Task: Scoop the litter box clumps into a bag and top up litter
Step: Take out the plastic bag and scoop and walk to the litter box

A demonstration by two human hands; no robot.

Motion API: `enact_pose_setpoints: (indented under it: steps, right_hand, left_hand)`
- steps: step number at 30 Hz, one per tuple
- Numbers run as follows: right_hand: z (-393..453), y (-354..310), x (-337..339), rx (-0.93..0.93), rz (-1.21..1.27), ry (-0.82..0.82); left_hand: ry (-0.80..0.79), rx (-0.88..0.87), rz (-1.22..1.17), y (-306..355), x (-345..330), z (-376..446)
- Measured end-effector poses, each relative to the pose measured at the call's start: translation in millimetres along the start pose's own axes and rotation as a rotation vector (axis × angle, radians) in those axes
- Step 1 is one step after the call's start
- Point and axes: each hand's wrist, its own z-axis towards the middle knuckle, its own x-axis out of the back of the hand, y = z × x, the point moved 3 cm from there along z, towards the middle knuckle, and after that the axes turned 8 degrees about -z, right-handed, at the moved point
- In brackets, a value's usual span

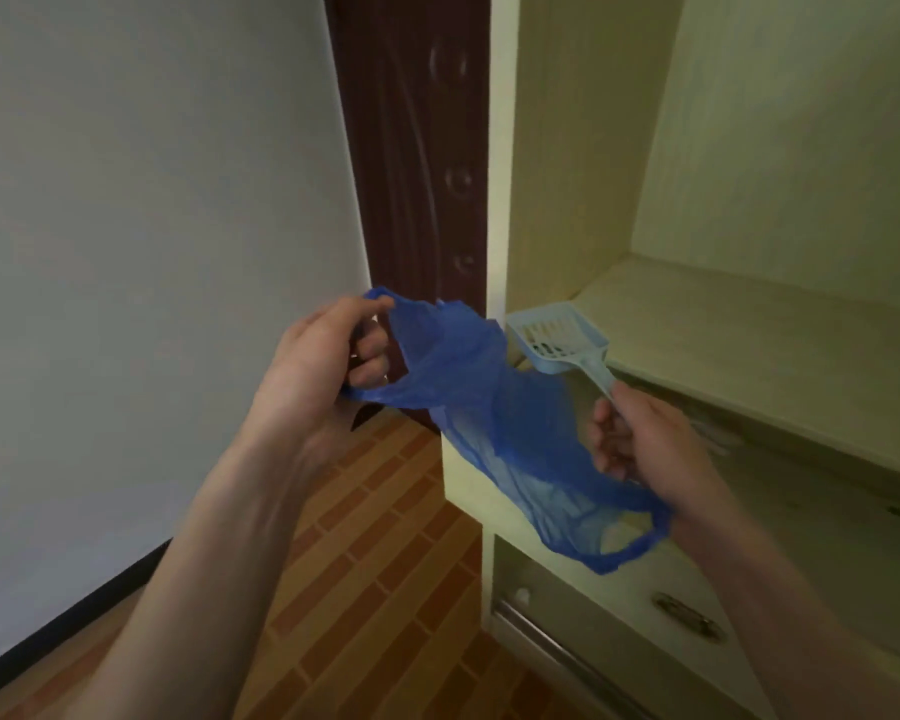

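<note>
**Bag and scoop in hand, no litter box in sight**

Nearest, the right hand (640, 439) has its grip curled round the scoop (557, 337) handle, with a loop of the blue bag (489, 407) hanging below its wrist. The scoop's long axis runs from that grip toward ten o'clock, its head over the shelf (749, 330) edge. At nine o'clock, the left hand (328, 350) grips the bag's other handle, stretching the bag between both hands.

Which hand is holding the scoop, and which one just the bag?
The right hand grips the pale blue scoop by its handle; the left hand grips only the blue bag.
</note>
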Motion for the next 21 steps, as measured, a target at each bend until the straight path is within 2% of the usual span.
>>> enact_pose_setpoints:
  steps: [3,8,14,18,21]
  right_hand:
    - [-5.7,1.8,-28.3,0.038,-0.015,-0.046]
    - [-12.8,15.5,-66.0,0.035,-0.047,-0.001]
    - [-27.2,20.3,-107.1,-0.188,0.202,-0.18]
    - [-28.7,13.0,-150.5,-0.274,0.403,-0.241]
    - [-23.9,13.2,-185.8,-0.315,0.449,-0.265]
  left_hand:
    - [0.103,-0.044,-0.053,4.2,22.9,-10.8]
    - [0.208,-0.07,-0.104,4.3,53.5,-19.4]
    - [0.287,-0.131,-0.171,10.3,73.5,-22.5]
    - [0.334,-0.127,-0.187,5.2,84.8,-23.8]
    - [0.368,-0.111,-0.149,-7.3,95.7,-22.5]
